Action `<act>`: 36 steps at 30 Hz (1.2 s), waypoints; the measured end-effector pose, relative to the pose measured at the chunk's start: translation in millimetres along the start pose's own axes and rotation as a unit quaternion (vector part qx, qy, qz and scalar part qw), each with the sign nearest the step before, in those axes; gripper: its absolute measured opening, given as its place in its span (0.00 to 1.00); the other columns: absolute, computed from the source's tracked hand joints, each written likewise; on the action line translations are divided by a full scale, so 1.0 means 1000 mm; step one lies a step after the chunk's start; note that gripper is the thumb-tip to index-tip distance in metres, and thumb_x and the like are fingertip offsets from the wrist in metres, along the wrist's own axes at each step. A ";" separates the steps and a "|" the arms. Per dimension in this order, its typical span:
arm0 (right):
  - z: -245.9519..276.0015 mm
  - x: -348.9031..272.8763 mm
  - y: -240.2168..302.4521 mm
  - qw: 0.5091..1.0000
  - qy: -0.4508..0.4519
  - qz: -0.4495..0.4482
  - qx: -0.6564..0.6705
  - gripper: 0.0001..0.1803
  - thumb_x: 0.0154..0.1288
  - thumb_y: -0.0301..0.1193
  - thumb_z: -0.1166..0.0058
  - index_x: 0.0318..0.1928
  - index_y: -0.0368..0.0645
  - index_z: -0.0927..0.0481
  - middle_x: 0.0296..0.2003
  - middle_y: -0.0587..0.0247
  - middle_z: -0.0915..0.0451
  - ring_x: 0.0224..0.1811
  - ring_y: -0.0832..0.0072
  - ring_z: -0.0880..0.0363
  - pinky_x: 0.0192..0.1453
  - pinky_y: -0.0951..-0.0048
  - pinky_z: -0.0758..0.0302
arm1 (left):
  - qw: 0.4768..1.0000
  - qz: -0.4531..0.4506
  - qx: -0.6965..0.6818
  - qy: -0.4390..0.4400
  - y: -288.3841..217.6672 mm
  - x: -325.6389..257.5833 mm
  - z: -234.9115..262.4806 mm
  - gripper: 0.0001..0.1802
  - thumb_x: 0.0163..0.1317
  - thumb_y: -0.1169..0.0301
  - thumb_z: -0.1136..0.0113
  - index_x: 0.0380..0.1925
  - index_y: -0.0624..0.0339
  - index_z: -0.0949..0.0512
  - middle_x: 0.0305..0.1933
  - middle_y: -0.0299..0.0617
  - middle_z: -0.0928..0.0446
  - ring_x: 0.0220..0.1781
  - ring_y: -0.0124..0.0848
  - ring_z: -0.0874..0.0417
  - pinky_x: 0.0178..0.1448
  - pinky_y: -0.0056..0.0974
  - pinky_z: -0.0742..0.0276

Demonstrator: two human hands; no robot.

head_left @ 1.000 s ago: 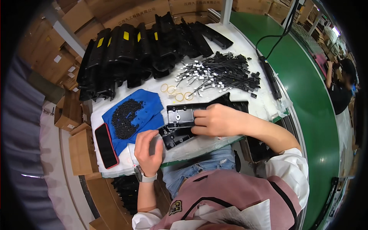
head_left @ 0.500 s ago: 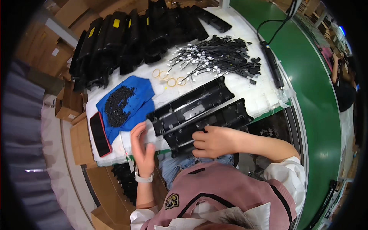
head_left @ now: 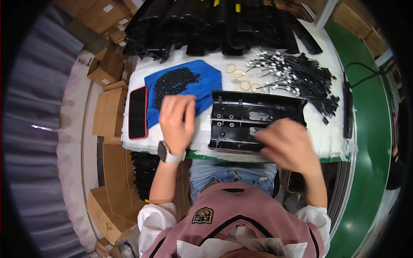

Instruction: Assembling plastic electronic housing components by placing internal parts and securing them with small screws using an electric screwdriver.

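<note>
Two long black plastic housings point(head_left: 241, 106) lie side by side, hollow side up, near the table's front edge. My right hand point(head_left: 290, 144) hovers over their right part, its curled fingers smeared by motion. Over the near edge of a blue cloth point(head_left: 208, 81), my left hand point(head_left: 175, 124) reaches forward with fingers stretched and thumb apart; nothing shows in it. Its fingertips are at the near end of a pile of small black parts point(head_left: 176, 81) spread on the cloth. Whether they touch the parts I cannot tell.
A red-edged phone point(head_left: 138, 112) lies left of the cloth. Several yellowish rings point(head_left: 245, 84) and a heap of black cables with white connectors point(head_left: 297, 79) lie behind the housings. More black housings point(head_left: 206, 28) line the back. A corded black screwdriver-like tool point(head_left: 347, 109) is at the right edge.
My left hand has moved forward from beside the housings to the small parts on the cloth. My right hand has come off the near housing's inside. The whole view has turned.
</note>
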State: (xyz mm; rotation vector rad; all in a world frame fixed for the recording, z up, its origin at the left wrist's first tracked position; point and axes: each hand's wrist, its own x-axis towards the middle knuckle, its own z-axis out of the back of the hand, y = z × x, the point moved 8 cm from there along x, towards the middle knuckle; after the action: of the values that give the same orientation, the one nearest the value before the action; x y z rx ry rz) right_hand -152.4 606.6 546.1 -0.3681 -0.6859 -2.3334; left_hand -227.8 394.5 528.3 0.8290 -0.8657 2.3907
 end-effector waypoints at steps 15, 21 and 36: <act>0.110 -0.133 -0.179 0.703 -0.064 -0.533 -0.466 0.23 0.58 0.47 0.47 0.48 0.45 0.24 0.40 0.60 0.24 0.41 0.59 0.23 0.39 0.60 0.24 | 0.987 0.095 0.122 0.042 0.076 0.030 -0.010 0.05 0.52 0.73 0.39 0.23 0.64 0.23 0.25 0.46 0.27 0.27 0.45 0.25 0.32 0.42 0.30; 0.126 -0.144 -0.209 0.647 -0.016 -0.609 -0.459 0.26 0.55 0.51 0.47 0.44 0.42 0.23 0.38 0.53 0.20 0.40 0.56 0.20 0.40 0.58 0.24 | 0.991 0.081 0.108 0.008 0.078 0.028 -0.002 0.05 0.56 0.74 0.40 0.27 0.65 0.21 0.25 0.44 0.27 0.22 0.36 0.26 0.29 0.35 0.31; 0.155 -0.103 -0.100 0.772 -0.462 -0.107 0.423 0.35 0.53 0.30 0.49 0.59 0.28 0.43 0.26 0.61 0.32 0.24 0.73 0.30 0.31 0.71 0.29 | 0.881 0.187 -0.374 0.223 -0.041 0.021 -0.068 0.04 0.54 0.81 0.42 0.30 0.68 0.21 0.31 0.39 0.24 0.31 0.25 0.25 0.37 0.26 0.29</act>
State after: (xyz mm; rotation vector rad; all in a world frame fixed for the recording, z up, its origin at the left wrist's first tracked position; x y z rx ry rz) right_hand -132.2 811.9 591.4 -1.0422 -2.2183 -1.6231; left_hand -244.9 474.3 516.9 -0.2032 -1.6762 2.0942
